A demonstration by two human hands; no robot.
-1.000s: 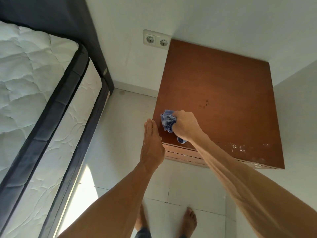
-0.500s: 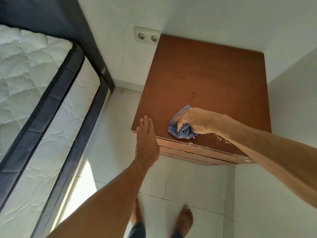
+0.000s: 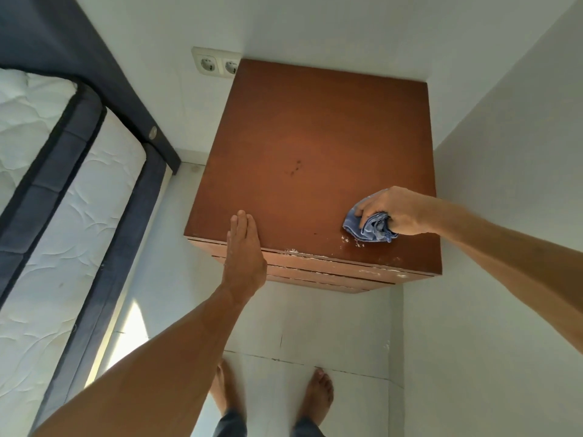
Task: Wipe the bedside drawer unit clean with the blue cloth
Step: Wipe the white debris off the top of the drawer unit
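The brown wooden drawer unit (image 3: 315, 137) stands in a corner, seen from above. My right hand (image 3: 394, 211) presses a crumpled blue cloth (image 3: 369, 228) onto the front right part of its top, just behind some white flecks (image 3: 350, 241) near the front edge. My left hand (image 3: 244, 253) lies flat with fingers together over the front left edge of the unit, holding nothing. A few dark specks (image 3: 295, 168) mark the middle of the top.
A bed with a white quilted mattress (image 3: 47, 184) and dark frame runs along the left. A double wall socket (image 3: 217, 66) sits behind the unit. White walls close in behind and to the right. My bare feet (image 3: 318, 395) stand on the white tiled floor.
My right hand has slid the blue cloth from the front left of the top across to the front right. My left hand has stayed at the front left edge.
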